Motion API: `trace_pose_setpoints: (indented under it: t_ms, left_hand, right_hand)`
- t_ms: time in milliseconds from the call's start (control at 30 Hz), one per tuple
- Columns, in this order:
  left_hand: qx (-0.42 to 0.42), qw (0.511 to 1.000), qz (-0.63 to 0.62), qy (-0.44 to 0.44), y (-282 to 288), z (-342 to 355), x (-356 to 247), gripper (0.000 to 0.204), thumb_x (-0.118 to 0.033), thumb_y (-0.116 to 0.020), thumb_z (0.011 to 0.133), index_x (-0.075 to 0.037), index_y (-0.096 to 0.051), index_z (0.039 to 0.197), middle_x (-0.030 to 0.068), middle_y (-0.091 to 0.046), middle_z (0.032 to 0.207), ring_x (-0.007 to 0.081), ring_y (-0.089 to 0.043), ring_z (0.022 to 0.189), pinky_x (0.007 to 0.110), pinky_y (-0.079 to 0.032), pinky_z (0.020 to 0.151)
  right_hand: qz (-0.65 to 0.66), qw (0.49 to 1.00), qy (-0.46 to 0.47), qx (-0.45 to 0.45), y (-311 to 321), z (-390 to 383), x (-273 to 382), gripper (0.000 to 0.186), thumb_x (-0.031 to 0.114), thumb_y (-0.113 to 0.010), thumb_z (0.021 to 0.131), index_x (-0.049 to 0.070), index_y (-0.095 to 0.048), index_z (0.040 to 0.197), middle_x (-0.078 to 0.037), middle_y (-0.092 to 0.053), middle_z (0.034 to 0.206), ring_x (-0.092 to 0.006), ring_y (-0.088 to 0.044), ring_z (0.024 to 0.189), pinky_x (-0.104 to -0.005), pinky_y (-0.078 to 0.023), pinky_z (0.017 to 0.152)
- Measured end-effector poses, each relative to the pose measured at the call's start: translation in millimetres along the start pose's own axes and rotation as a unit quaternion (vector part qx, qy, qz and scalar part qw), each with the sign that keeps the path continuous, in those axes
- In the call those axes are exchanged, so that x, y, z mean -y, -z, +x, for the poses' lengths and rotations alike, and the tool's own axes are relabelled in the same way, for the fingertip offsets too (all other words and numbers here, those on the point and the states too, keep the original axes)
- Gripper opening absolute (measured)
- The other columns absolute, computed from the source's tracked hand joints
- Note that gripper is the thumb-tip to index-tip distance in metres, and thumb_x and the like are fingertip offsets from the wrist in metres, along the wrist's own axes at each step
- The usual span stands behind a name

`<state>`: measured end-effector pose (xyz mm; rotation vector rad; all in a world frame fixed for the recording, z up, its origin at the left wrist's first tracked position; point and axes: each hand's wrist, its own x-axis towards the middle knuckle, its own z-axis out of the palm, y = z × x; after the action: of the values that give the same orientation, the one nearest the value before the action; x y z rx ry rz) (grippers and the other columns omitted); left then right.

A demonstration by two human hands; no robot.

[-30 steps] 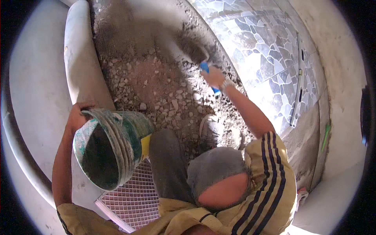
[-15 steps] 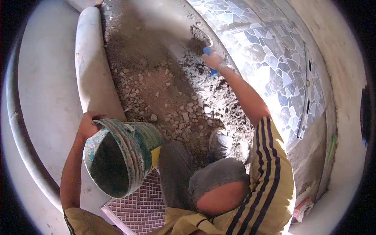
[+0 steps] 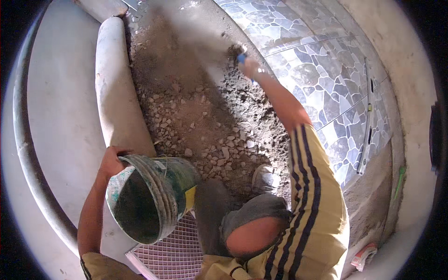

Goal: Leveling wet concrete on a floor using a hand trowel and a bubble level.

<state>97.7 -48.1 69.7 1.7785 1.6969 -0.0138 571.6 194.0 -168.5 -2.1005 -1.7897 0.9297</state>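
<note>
My left hand [image 3: 114, 162] is closed on the rim of a green, dirt-coated bucket [image 3: 179, 184], which lies tipped on its side, its mouth toward the lower left, by my bent leg. My right hand [image 3: 249, 69] grips the blue handle of a trowel [image 3: 241, 58], reaching out over the dirt strip beside its right concrete edge. The trowel's blade is blurred among soil and dust. Below my hand lie loose dark soil [image 3: 238, 93] and broken pale stones [image 3: 224, 151].
A thick pale pipe [image 3: 112, 88] borders the dirt at left, with a curved rail [image 3: 25, 154] beyond. A stone-patterned floor [image 3: 326, 84] at right bears a level [image 3: 368, 116]. A small green tool [image 3: 399, 182] lies farther right; a pink grid panel [image 3: 163, 247] lies under the bucket.
My right hand has moved farther forward and somewhat left along the dirt with the trowel. My left hand still holds the bucket. The whole view has shifted rightward and down.
</note>
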Motion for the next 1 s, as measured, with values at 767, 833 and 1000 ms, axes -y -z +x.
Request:
trace_pose_setpoints:
  t_ms: [767, 833, 1000]
  left_hand:
    - [0.008, 1.0, -0.01, -0.026, -7.0, 12.8, 20.1, 0.041, -0.011, -0.071, 0.063, 0.005, -0.066, 0.1, 0.0188, -0.069, 0.089, 0.0206, -0.065, 0.083, 0.031, -0.05, 0.077]
    - [-0.003, 0.999, -0.008, -0.05, -10.8, 12.5, 27.2, 0.042, -0.01, -0.071, 0.063, 0.005, -0.066, 0.101, 0.0189, -0.069, 0.089, 0.0211, -0.065, 0.083, 0.031, -0.05, 0.078]
    - [-0.004, 0.997, 0.052, -0.053, -3.5, 2.0, 2.4, 0.041, -0.009, -0.071, 0.063, 0.006, -0.065, 0.101, 0.0184, -0.068, 0.09, 0.0216, -0.066, 0.083, 0.032, -0.049, 0.079]
  right_hand:
    - [-0.088, 0.992, 0.076, -0.04, -9.5, -143.5, -10.2, 0.032, 0.025, -0.043, 0.089, -0.003, -0.059, 0.086, -0.021, -0.062, 0.069, -0.0315, -0.064, 0.06, -0.0378, -0.053, 0.054]
    - [-0.286, 0.947, 0.064, -0.128, -15.5, -139.4, -6.9, 0.021, 0.018, -0.042, 0.089, 0.004, -0.058, 0.085, -0.015, -0.064, 0.082, -0.0247, -0.065, 0.066, -0.0352, -0.052, 0.049]
    - [-0.21, 0.973, 0.091, -0.013, -0.2, -132.6, -2.9, 0.025, 0.02, -0.04, 0.091, 0.003, -0.058, 0.097, -0.014, -0.064, 0.087, -0.0215, -0.065, 0.07, -0.0355, -0.053, 0.053]
